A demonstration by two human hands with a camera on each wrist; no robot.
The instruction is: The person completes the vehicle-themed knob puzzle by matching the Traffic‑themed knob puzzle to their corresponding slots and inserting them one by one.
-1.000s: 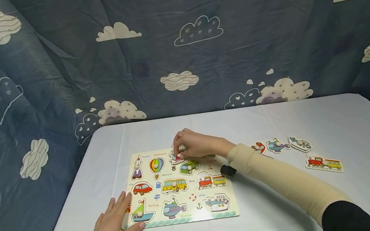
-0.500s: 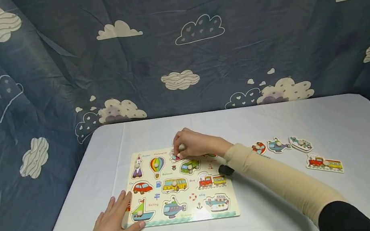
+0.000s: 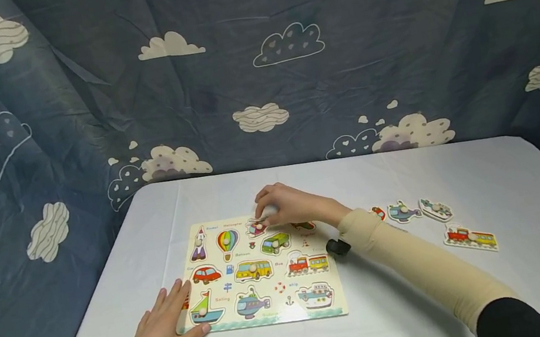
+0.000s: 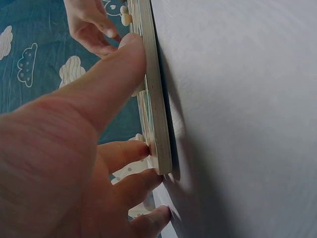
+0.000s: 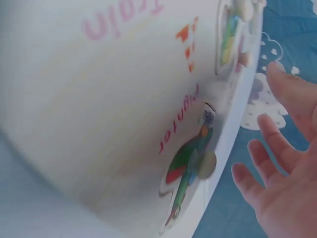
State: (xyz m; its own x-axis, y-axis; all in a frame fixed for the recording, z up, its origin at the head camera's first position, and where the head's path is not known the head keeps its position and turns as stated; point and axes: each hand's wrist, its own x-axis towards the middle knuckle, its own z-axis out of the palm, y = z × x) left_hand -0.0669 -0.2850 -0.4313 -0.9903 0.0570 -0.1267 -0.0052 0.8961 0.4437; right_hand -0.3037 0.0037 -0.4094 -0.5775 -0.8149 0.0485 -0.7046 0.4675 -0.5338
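- Right hand (image 3: 291, 205), head view, upper centre of the frame: half a second ago its thumb and fingers were drawn together over the helicopter piece (image 3: 256, 228); now they have parted, and more of the piece shows. This suggests it has been let go in the top row of the puzzle board (image 3: 289, 316); whether it sits fully flush I cannot tell.
- Left hand (image 3: 162, 331), same view, lower left: resting at the board's near left corner, unchanged. Loose pieces lie at right, among them a train piece (image 3: 471, 239).
- Left wrist view: the left thumb lies along the board's edge at centre, fingers spread below it; the right hand shows at upper left.
- Right wrist view: right fingers spread at the right edge, no piece visible between them; a plane piece (image 5: 187, 157) lies lower centre.
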